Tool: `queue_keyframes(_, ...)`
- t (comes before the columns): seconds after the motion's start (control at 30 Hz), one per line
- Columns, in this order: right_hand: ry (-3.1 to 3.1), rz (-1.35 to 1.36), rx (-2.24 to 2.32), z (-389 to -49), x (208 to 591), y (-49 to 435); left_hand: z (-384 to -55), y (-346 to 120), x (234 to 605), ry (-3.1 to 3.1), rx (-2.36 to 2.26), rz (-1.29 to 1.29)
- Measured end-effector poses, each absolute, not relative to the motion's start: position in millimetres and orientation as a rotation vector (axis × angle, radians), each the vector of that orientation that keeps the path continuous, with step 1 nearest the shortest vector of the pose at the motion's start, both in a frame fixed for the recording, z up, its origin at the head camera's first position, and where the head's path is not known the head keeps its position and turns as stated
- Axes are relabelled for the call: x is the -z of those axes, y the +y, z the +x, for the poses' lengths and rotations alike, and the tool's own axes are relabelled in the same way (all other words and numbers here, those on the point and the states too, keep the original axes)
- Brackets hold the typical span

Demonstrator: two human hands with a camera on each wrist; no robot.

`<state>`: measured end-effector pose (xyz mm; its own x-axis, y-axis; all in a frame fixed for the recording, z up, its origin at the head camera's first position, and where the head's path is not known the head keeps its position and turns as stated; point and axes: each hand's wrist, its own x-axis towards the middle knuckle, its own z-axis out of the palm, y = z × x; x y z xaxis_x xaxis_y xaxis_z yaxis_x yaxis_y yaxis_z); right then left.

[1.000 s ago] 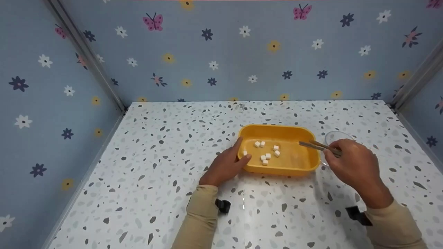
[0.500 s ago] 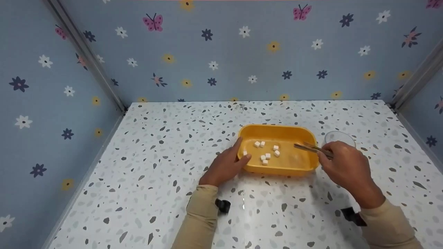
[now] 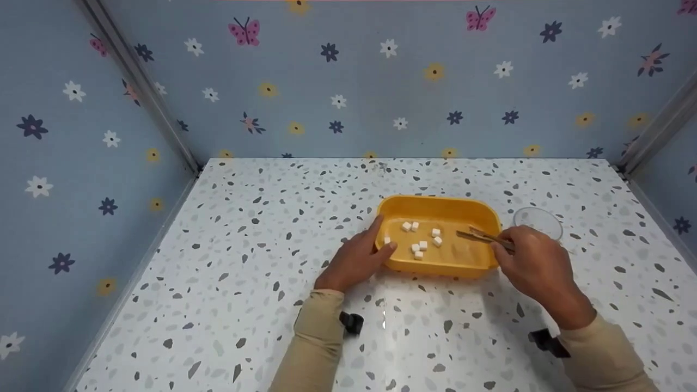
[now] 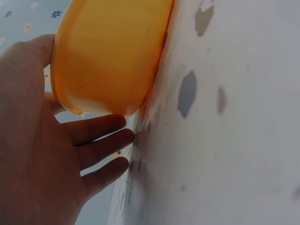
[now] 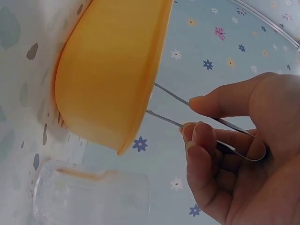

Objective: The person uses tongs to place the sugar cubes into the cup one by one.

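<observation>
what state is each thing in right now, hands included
tray: upright on the table, open-topped
cubes: loose in the tray, some touching or nearly so
tweezers: prongs apart, no cube between them
cup: standing; contents unclear
left hand: gripping the tray's left end
right hand: pinching the tweezers

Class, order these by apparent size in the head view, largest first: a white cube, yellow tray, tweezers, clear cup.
1. Yellow tray
2. Clear cup and tweezers: unsure, as the right hand partly hides both
3. White cube
</observation>
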<state>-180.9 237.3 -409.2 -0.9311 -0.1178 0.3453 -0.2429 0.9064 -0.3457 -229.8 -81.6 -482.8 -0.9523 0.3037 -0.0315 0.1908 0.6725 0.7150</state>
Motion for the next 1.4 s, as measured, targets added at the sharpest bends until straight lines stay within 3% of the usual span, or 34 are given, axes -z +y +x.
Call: queue_keyframes(1.4, -2.796, 0.383, -0.587, -190, 430, 209, -229, -81, 481, 2.735, -1.131, 0.399)
